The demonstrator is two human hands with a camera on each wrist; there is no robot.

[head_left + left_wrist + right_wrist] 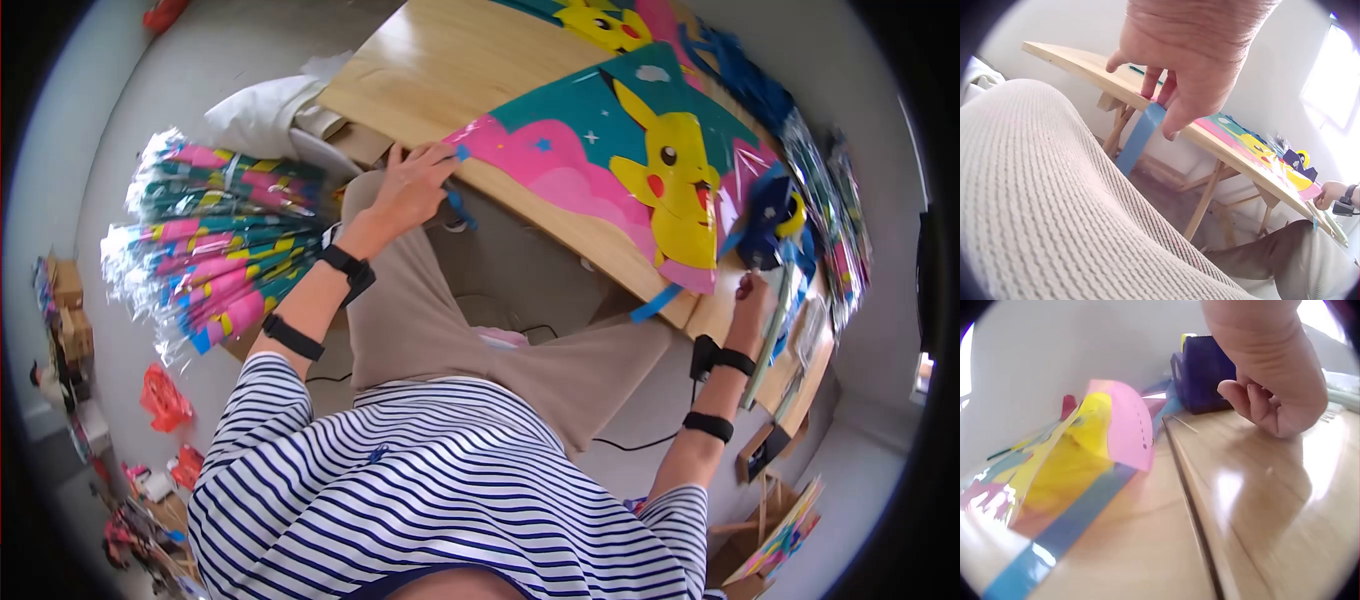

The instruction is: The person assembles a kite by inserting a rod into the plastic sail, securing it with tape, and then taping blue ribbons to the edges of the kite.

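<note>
With your L hand (410, 190), fingers apart, lightly steadying the sheet (570, 185) along the surface's (400, 70) near edge, ease its raised R end flat w/o dragging the blue strip (657, 303), your R hand (752, 300) curled by the dispenser (765, 222), nothing seen in its fingers.

Small workroom with bundled stock (215, 245)

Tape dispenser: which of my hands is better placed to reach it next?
Right, I'd say. Your right hand is close beside the dispenser, with nothing visible in its curled fingers; your left hand is at the sheet's far corner.
</note>
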